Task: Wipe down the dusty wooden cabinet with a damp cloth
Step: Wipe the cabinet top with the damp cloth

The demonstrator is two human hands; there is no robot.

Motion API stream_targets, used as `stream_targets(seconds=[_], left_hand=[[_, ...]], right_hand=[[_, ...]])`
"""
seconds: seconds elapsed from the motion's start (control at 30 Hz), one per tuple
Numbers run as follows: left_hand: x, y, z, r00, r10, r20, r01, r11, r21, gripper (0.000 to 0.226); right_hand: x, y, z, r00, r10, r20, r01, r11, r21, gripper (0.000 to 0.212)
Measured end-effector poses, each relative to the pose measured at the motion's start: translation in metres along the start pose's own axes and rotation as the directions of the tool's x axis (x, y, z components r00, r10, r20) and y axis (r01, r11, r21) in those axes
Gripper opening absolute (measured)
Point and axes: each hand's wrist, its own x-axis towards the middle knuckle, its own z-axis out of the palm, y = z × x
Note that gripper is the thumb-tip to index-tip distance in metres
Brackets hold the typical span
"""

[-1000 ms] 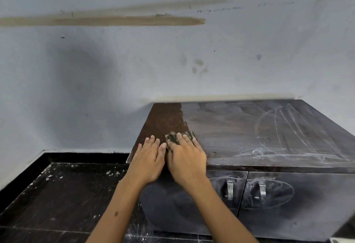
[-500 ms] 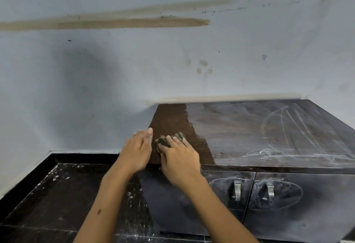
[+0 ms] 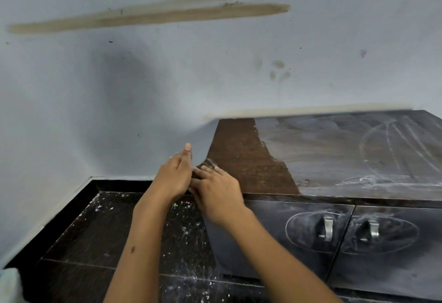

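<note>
Cloth [image 3: 208, 162] sitting at cabinet [image 3: 251, 159] top's left edge, looking soft, limp, bunching easily; best pressed under flat fingers. Right hand [image 3: 215, 194] pressing it, fingers extended. Left hand [image 3: 175, 178] cupping alongside, fingers straight. Dusty area lying farther right.

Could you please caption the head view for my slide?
Right hand sweeps cloth off cabinet edge toward open left hand.
</note>
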Motion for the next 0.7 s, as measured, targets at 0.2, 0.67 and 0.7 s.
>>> stream_targets(seconds=[0.2, 0.67, 0.7], left_hand=[[-0.002, 0.004, 0.007, 0.999, 0.0, 0.054, 0.001, 1.0, -0.003, 0.064], [0.018, 0.04, 0.082, 0.967, 0.2, 0.16, -0.225, 0.962, 0.155, 0.053], [0.022, 0.042, 0.089, 0.967, 0.203, 0.156, -0.232, 0.952, 0.2, 0.052]], right_hand=[[-0.013, 0.055, -0.028, 0.943, 0.327, 0.064, -0.323, 0.944, -0.065, 0.032], [-0.067, 0.067, -0.041, 0.933, 0.359, -0.042, -0.36, 0.932, -0.043, 0.035], [-0.064, 0.067, -0.043, 0.93, 0.367, -0.016, -0.367, 0.929, -0.049, 0.037]])
